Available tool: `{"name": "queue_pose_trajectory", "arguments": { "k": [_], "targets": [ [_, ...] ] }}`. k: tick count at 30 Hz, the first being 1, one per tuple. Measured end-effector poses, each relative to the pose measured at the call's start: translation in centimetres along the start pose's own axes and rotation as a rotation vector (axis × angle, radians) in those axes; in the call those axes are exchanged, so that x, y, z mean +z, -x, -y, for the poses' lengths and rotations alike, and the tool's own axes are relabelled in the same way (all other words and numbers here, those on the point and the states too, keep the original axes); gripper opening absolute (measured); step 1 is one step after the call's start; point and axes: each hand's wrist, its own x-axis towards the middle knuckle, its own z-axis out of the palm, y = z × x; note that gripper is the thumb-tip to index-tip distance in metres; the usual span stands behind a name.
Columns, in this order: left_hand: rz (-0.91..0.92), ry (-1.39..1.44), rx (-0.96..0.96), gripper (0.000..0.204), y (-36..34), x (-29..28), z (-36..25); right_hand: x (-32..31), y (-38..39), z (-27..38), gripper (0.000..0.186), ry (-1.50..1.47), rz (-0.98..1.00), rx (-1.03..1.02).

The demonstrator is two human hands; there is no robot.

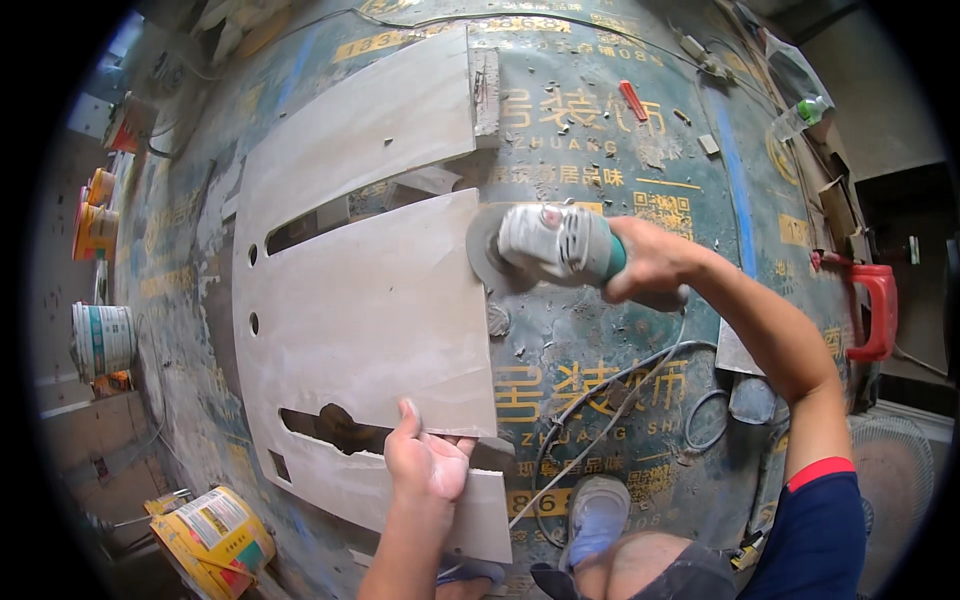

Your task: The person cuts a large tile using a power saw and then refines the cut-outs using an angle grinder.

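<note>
My right hand (645, 262) is closed round the rear body of an angle grinder (555, 243), which has a grey, dusty head and a green part by my fingers. Its disc (488, 248) is at the right edge of a large pale tile (380, 310). Palm up, my left hand (430, 462) grips this tile's lower edge near the right end of a long cut slot (345, 432). The thumb lies on top, while some fingertips are hidden at the edge. Another slot (310, 225) and two round holes lie further up the tile.
Printed green floor sheeting (600, 410) carries dust and chips. A grey cable (590, 410) loops near my shoe (600, 500). Buckets (215, 540) stand along the left. At right are a red-handled object (875, 312), a plastic bottle (798, 118) and a fan (890, 480). A red tool (632, 100) lies ahead.
</note>
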Motion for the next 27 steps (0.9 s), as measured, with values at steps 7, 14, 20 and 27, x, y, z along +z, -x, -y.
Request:
{"name": "queue_pose_trajectory", "arguments": {
  "k": [7,14,20,27],
  "targets": [
    [0.001,0.004,-0.009,0.047,0.0,-0.1,-0.2,-0.1,-0.7,0.1,0.058,-0.054,-0.060,-0.063],
    [0.023,0.024,-0.002,0.048,0.0,-0.4,-0.1,-1.0,-2.1,-0.5,0.057,-0.102,-0.056,0.038],
    [-0.009,-0.020,0.006,0.048,0.1,0.2,-0.1,1.1,1.5,0.1,0.057,-0.027,0.017,0.030],
    [0.040,0.001,0.001,0.048,0.2,-0.1,-0.5,6.0,6.7,1.6,0.067,0.233,0.183,-0.111]
  ]
}}
